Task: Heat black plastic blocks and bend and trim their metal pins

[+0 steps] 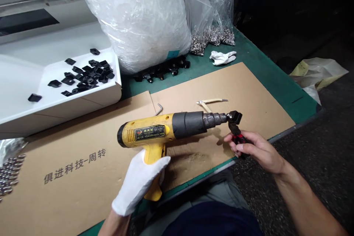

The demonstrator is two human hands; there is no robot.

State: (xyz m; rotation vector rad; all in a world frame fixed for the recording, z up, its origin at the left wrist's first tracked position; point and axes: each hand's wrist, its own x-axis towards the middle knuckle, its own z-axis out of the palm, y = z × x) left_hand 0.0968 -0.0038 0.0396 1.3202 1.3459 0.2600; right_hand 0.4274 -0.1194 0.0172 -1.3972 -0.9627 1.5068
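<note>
My left hand point(141, 177), in a white glove, is closed round the handle of a yellow and black heat gun point(155, 131). Its stepped metal nozzle points right. Bare, my right hand point(257, 149) grips red-handled pliers point(238, 136). At the pliers' jaws is a small black block-shaped part point(235, 117) with a shiny metal piece on its left side, right at the nozzle's tip. Whether the nozzle touches it I cannot tell. Behind the nozzle, pale-handled pliers or cutters point(206, 102) lie on the cardboard point(190, 167), with a hex key point(159, 108) farther left.
A white tray point(120, 84) with many black parts point(94, 72) stands at the left. Behind are a large plastic-wrapped bundle point(143, 18), a row of black parts point(166, 69), bags of metal fittings point(212, 38) and a white glove point(222, 58). More metal fittings point(11, 173) lie at far left.
</note>
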